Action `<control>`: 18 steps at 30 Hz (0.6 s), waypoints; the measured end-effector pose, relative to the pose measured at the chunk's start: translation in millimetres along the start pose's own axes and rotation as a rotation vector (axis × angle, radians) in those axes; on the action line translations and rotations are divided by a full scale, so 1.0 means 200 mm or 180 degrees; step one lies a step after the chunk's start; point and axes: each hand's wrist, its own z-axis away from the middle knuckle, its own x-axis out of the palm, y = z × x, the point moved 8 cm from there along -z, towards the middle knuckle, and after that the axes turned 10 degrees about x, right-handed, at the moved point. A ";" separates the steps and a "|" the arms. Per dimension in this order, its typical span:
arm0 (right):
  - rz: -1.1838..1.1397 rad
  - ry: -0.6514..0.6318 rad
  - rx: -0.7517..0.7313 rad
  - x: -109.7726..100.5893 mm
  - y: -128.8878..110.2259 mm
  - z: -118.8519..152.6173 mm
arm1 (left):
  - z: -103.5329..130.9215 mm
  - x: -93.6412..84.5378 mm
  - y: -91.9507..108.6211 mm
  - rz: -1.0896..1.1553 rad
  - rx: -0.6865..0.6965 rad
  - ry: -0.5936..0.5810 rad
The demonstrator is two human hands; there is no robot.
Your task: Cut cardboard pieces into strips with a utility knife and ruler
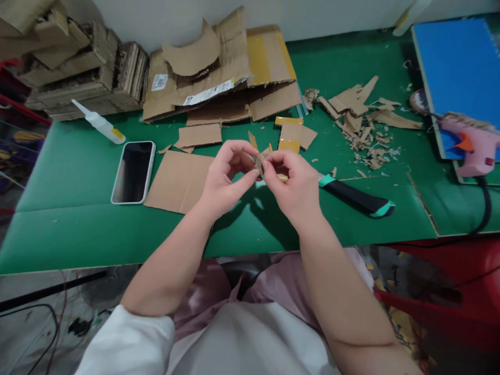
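My left hand (230,179) and my right hand (291,182) meet above the green table. Between their thumbs and fingertips they pinch a small crumpled cardboard piece (259,162). Behind the fingers lie bits of cardboard with yellow tape, partly hidden. A flat cardboard square (177,179) lies beside my left hand, its right part covered by that hand. Just right of my right hand rests a cutter with a black and teal handle (355,196); its front end is hidden by the hand. Taped cardboard scraps (299,134) lie beyond my right hand.
A phone (133,172) and a white glue bottle (99,124) lie at the left. Stacked cardboard (78,73) and a flattened box (226,62) stand behind. Torn scraps (359,125) are spread at the right, near a pink glue gun (474,146) with a black cord and a blue board (459,73).
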 end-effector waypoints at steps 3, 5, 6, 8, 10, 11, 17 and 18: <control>-0.0007 0.0027 0.0033 0.00 0.00 0.00 | 0.01 0.00 -0.02 -0.0059 -0.0126 0.0027; 0.0142 0.0063 -0.0111 -0.01 -0.02 0.01 | 0.02 -0.01 -0.04 -0.0153 -0.0228 0.0079; 0.0220 0.0069 -0.0194 -0.01 -0.03 0.01 | 0.02 -0.01 -0.05 -0.0196 -0.0254 0.0104; 0.0339 0.0053 -0.0310 0.00 -0.04 0.01 | 0.02 -0.01 -0.06 -0.0256 -0.0255 0.0127; 0.0381 0.0057 -0.0321 0.00 -0.04 0.01 | 0.02 -0.01 -0.06 -0.0280 -0.0210 0.0152; 0.0358 0.0071 -0.0287 0.00 -0.04 0.01 | 0.01 -0.01 -0.05 -0.0290 -0.0184 0.0163; -0.0288 -0.0025 0.0420 0.01 0.06 0.00 | 0.02 -0.01 -0.05 -0.0424 -0.0103 0.0097; -0.0384 -0.0053 0.0532 0.01 0.07 0.00 | 0.02 -0.01 -0.04 -0.0426 -0.0099 0.0084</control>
